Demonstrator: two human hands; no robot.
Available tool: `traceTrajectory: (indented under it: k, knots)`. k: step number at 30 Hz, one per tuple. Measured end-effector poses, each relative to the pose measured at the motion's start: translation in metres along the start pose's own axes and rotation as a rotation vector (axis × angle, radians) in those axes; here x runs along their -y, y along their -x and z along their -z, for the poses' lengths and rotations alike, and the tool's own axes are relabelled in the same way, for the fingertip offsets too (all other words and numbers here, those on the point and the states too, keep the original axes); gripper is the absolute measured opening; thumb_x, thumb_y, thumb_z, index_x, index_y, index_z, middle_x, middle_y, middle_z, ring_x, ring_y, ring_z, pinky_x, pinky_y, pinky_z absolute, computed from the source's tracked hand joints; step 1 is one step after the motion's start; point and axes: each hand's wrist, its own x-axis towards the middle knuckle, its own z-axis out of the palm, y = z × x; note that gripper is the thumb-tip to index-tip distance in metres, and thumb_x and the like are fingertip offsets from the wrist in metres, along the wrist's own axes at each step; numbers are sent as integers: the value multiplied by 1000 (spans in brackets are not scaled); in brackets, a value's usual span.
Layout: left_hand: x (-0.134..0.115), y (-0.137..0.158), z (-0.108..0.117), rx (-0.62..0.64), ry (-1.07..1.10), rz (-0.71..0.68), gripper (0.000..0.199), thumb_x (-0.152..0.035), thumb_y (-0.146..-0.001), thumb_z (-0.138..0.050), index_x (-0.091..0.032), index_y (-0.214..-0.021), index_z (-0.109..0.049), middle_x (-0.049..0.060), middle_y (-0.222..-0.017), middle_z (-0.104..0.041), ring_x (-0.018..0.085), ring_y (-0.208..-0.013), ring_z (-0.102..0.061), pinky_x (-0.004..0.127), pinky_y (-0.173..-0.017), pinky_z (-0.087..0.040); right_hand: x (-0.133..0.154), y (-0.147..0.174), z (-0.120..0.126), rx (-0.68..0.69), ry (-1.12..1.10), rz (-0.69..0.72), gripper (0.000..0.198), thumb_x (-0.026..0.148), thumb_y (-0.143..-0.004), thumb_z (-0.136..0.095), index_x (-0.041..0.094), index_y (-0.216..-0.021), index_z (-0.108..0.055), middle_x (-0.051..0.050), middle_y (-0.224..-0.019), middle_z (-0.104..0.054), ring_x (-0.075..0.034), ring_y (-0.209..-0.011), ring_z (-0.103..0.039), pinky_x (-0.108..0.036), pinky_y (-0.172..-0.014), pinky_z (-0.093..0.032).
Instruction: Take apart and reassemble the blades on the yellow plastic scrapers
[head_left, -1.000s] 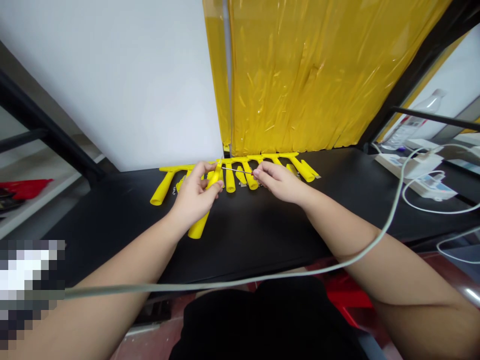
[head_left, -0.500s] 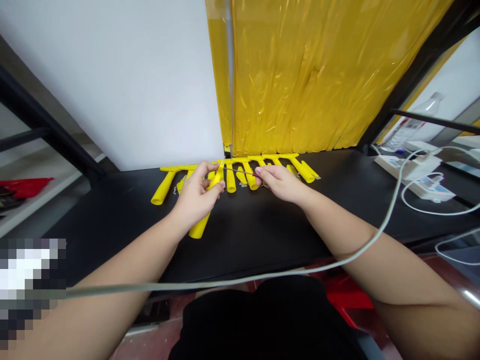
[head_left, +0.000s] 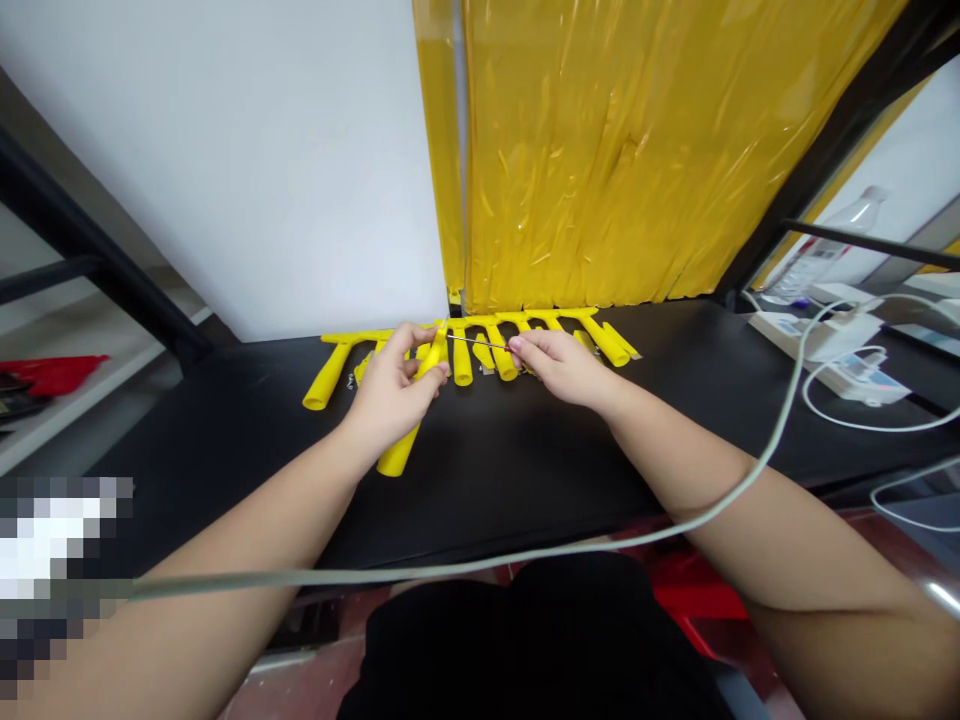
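Still almost unchanged | left hand point(head_left: 391, 390) grasps yellow tube point(head_left: 399, 450) over black table point(head_left: 540, 450) | right hand point(head_left: 556, 364) pinches thin tool point(head_left: 480, 342), tip at tube's far end | apparently steady work, one spot

Glare on yellow film point(head_left: 559, 165), edges stretched

From here I see left hand point(head_left: 390, 390) gripping a yellow tubular part point(head_left: 400, 452), right hand point(head_left: 559, 367) pinching a thin metal-shafted tool point(head_left: 478, 342) aimed at its upper end, more yellow parts point(head_left: 463, 366) behind.
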Motion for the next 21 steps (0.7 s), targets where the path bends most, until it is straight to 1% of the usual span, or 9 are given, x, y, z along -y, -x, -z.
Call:
traceTrajectory:
  k: [3, 5, 7, 9, 10, 13, 16, 18, 21]
  knots:
    - [-1, 2, 1, 21, -31, 10, 38, -20, -79, -75, -25, -112, -57, -4, -77, -60, 11, -55, -55, 24, -54, -45, 0, 0, -4, 60, -94, -63, 54, 62, -104, -40, 21, -72, -55, 2, -62, -47, -15, -60, -44, -31, -62, -35]
    - [-1, 2, 1, 19, -41, 5, 38, -20, -79, -75, -25, -112, -57, -5, -74, -58, 11, -54, -54, 24, -54, -44, -2, 1, -8, 66, -143, -75, 53, 63, -104, -39, 22, -74, -53, 3, -61, -44, -15, -57, -41, -30, -60, -34]
    - [-1, 2, 1, 15, -40, -19, 38, -20, -79, -75, -25, -111, -56, -3, -84, -62, 11, -58, -56, 24, -56, -45, -3, 3, -11, 44, -147, -52, 43, 60, -103, -45, 22, -84, -54, 4, -64, -45, -15, -57, -41, -30, -60, -35]
    - [0, 2, 1, 8, -30, -48, 38, -18, -77, -75, -25, -109, -56, 0, -96, -65, 11, -61, -57, 24, -57, -46, -1, 6, -13, 4, -79, -5, 31, 54, -100, -54, 23, -95, -53, 4, -68, -50, -15, -59, -44, -30, -61, -36]
    - [0, 1, 1, 3, -27, -59, 38, -17, -77, -75, -25, -109, -57, 1, -99, -66, 11, -62, -57, 24, -57, -46, 0, 7, -13, -21, -24, 25, 27, 50, -100, -57, 23, -99, -52, 4, -71, -53, -15, -61, -45, -30, -63, -37]
    - [1, 1, 2, -4, -36, -78, 39, -15, -76, -74, -24, -110, -59, 3, -103, -68, 12, -63, -57, 24, -55, -46, 8, 9, -11, -100, 157, 130, 18, 39, -102, -55, 22, -98, -54, -1, -81, -62, -17, -68, -51, -31, -69, -39]
    - [1, 1, 1, -4, -67, -110, 41, -15, -78, -73, -25, -116, -60, 6, -118, -68, 12, -67, -59, 24, -56, -47, 14, 10, -11, -149, 266, 204, 19, 34, -104, -52, 21, -91, -57, -5, -84, -65, -18, -75, -55, -32, -73, -40]
    - [0, 1, 1, -5, -88, -130, 44, -16, -78, -72, -25, -120, -60, 7, -125, -66, 12, -70, -61, 25, -57, -48, 16, 10, -13, -144, 245, 187, 24, 35, -104, -52, 20, -87, -59, -4, -80, -63, -18, -72, -54, -31, -71, -39]
    - [-1, 3, 1, -13, -113, -164, 45, -17, -79, -72, -24, -122, -61, 8, -127, -66, 13, -73, -63, 25, -61, -51, 16, 10, -16, -90, 77, 83, 29, 39, -103, -53, 20, -82, -61, 0, -69, -58, -15, -64, -49, -30, -64, -36]
